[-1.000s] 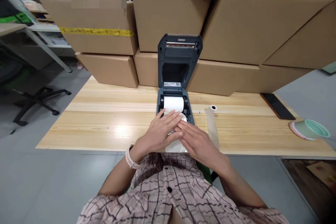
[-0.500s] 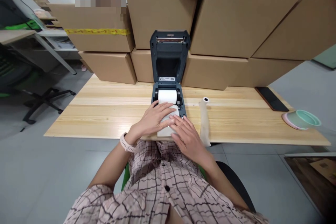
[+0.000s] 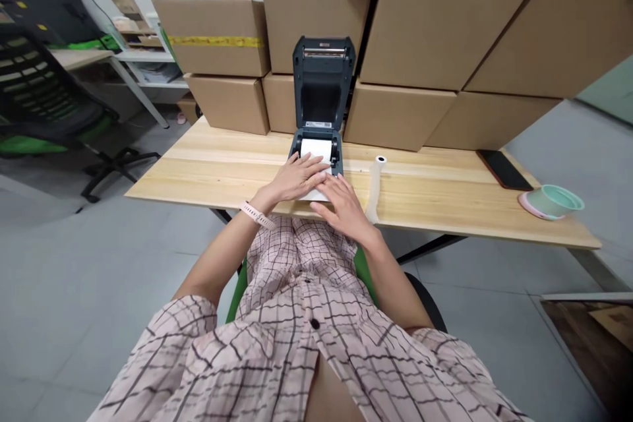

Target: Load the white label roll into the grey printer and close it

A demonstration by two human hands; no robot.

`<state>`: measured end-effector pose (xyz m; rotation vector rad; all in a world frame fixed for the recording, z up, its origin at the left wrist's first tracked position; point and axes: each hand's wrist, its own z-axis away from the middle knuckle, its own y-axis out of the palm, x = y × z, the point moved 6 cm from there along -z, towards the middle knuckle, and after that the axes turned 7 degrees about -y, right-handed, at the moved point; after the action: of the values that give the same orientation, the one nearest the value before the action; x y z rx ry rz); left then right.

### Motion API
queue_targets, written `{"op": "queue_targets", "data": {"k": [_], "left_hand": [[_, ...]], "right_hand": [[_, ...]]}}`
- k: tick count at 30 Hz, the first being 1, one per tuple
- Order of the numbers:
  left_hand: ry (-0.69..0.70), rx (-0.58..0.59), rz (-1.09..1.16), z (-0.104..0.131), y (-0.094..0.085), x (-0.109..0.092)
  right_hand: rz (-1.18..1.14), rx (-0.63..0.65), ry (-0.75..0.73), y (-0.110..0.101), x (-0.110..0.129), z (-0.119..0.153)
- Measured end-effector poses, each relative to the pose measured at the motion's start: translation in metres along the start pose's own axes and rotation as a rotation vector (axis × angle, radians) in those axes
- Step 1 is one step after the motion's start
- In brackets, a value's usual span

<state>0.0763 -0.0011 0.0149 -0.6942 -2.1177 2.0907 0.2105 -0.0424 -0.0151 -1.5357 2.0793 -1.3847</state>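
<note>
A dark grey label printer [image 3: 297,138] stands on the table with its lid [image 3: 324,79] raised upright. Inside it sits a white label roll [image 3: 316,147], its loose strip running out over the front toward me. My left hand [image 3: 295,178] lies flat across the strip and the printer's front, fingers stretched out. Beside it, my right hand [image 3: 343,206] rests with fingers extended over the strip's right side, its fingertips close to my left fingers. Both hands cover much of the strip and the printer's front. A small roll with a curled pale strip [image 3: 374,188] lies right of the printer.
Cardboard boxes [image 3: 316,20] are stacked along the table's back edge. Toward the right end of the wooden table [image 3: 198,175] lie a dark phone [image 3: 504,170] and a mint-green cup [image 3: 552,201]. An office chair [image 3: 44,92] stands at left; a person's head shows behind the boxes.
The camera view has shifted, so the table and printer appear higher and more floor shows. Both hands stay on the strip, with little visible movement relative to the printer.
</note>
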Motion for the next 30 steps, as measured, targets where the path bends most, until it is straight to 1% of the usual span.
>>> {"op": "queue_targets", "data": {"k": [3, 5, 7, 8, 9, 10, 12, 14, 16, 18, 20, 21, 23, 24, 26, 28, 30], "left_hand": [[-0.034, -0.073, -0.007, 0.003, 0.002, -0.001], [-0.042, -0.108, -0.006, 0.005, 0.003, -0.002], [-0.031, -0.145, -0.012, 0.009, 0.004, -0.004], [-0.025, -0.166, -0.019, 0.012, 0.005, -0.005], [-0.019, -0.187, -0.027, 0.015, 0.006, -0.006], [-0.013, -0.208, -0.036, 0.019, 0.009, -0.007], [0.005, -0.251, -0.051, 0.028, 0.015, -0.009], [0.045, -0.303, -0.066, 0.038, 0.022, -0.012], [0.103, -0.363, -0.077, 0.047, 0.028, -0.015], [0.161, -0.424, -0.088, 0.054, 0.032, -0.017], [0.196, -0.486, -0.111, 0.058, 0.033, -0.018], [0.2, -0.517, -0.124, 0.058, 0.033, -0.019], [0.189, -0.583, -0.137, 0.059, 0.033, -0.02], [0.177, -0.613, -0.136, 0.058, 0.033, -0.021], [0.149, -0.669, -0.126, 0.059, 0.032, -0.025], [0.114, -0.707, -0.111, 0.061, 0.032, -0.028], [0.063, -0.732, -0.096, 0.062, 0.033, -0.03]], "right_hand": [[0.0, 0.02, -0.002, -0.001, 0.001, 0.001], [-0.021, 0.051, -0.019, -0.007, 0.003, 0.001], [-0.098, 0.075, -0.045, -0.021, 0.005, 0.0], [-0.157, 0.065, -0.049, -0.032, 0.004, -0.003], [-0.217, 0.028, -0.045, -0.046, 0.0, -0.008], [-0.264, -0.041, -0.034, -0.064, -0.007, -0.014], [-0.292, -0.236, -0.009, -0.102, -0.03, -0.034], [-0.254, -0.421, 0.01, -0.135, -0.062, -0.059], [-0.259, -0.507, 0.058, -0.154, -0.101, -0.091], [-0.328, -0.5, 0.164, -0.157, -0.143, -0.125], [-0.411, -0.465, 0.277, -0.152, -0.179, -0.158], [-0.451, -0.446, 0.317, -0.147, -0.192, -0.173], [-0.53, -0.386, 0.337, -0.138, -0.209, -0.203], [-0.568, -0.347, 0.325, -0.132, -0.213, -0.216], [-0.624, -0.286, 0.297, -0.124, -0.213, -0.235], [-0.637, -0.3, 0.279, -0.122, -0.204, -0.242], [-0.608, -0.357, 0.216, -0.126, -0.184, -0.237]]}}
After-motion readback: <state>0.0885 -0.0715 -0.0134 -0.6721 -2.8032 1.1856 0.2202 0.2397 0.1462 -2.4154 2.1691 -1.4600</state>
